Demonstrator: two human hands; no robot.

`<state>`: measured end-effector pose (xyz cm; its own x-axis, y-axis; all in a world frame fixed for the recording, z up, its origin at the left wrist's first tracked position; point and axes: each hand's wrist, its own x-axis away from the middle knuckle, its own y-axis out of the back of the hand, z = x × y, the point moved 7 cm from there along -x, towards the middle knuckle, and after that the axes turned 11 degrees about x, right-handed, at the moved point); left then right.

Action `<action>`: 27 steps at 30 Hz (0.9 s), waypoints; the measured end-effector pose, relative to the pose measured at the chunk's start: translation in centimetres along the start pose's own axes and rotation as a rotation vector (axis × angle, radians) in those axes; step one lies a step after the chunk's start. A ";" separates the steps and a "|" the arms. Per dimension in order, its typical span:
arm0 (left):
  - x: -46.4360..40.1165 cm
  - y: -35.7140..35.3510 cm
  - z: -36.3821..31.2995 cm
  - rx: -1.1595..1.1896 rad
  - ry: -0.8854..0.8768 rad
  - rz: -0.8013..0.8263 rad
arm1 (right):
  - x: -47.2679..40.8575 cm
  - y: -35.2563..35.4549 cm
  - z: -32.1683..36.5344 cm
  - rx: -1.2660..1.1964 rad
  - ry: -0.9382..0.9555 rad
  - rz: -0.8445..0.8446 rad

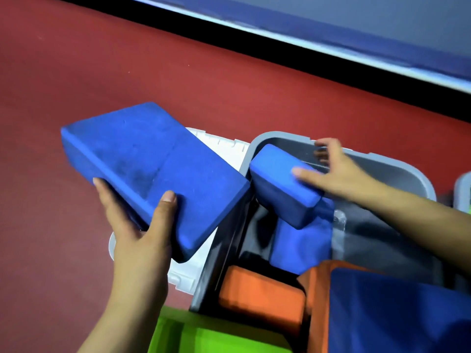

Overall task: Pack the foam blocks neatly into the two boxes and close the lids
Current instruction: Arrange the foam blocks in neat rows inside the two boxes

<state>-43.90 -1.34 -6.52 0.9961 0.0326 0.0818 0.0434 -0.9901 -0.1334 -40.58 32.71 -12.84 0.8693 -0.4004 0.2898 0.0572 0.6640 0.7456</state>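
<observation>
At centre frame, over a red floor [127, 72], a grey box [413, 171] stands open with its white lid [221, 154] lying flat to its left, half hidden under a large blue foam block [153, 169]. No brand, label or writing can be read on any surface. The left hand [137, 225], lower left of centre, grips that large block at its near end, thumb on the top face and fingers curled beneath, holding it tilted above the lid and the box's left rim. The right hand [341, 171], right of centre, has its fingers spread and relaxed, the thumb tip touching the top of a smaller blue block [280, 184] that leans tilted inside the box; the fingers grasp nothing. Below it in the box lies another blue block [300, 245], and nearer the bottom an orange block [260, 296]. At the lower right, a dark blue block [397, 312] overlaps a second orange block [316, 289], crowding the box's near end. A green block [198, 337] sits at the bottom edge. At the right edge, a sliver of a second grey box [462, 189] shows. A blue wall [356, 21] crosses the upper right.
</observation>
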 end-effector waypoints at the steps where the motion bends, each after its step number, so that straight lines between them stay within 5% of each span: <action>1: 0.2 -0.3 -0.1 -0.006 -0.001 0.000 | 0.5 -1.4 0.9 0.194 0.041 0.140; 3: 0.6 -0.8 -0.5 -0.032 -0.007 0.009 | 1.3 -3.3 1.3 0.491 0.078 0.242; 5: 0.8 -0.9 -1.0 -0.057 -0.004 0.009 | 1.5 -2.5 1.2 0.537 0.056 0.170; 9: 0.8 0.1 -2.2 -0.042 0.013 -0.029 | 2.6 3.8 1.0 0.177 -0.037 -0.014; 15: 1.4 1.9 -5.8 -0.054 -0.041 -0.037 | 3.9 9.5 2.0 -0.217 -0.058 0.049; 23: 2.3 1.8 -6.9 -0.110 -0.032 -0.080 | 10.3 -0.1 6.9 0.449 0.514 0.374; 27: 3.1 0.4 -6.6 -0.091 -0.006 -0.060 | 11.2 -4.2 5.8 0.449 0.440 0.569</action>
<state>-41.29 -2.53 0.24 0.9924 0.0929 0.0811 0.0963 -0.9946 -0.0384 -33.97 21.80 -9.24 0.8235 0.2627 0.5028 -0.5666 0.3389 0.7510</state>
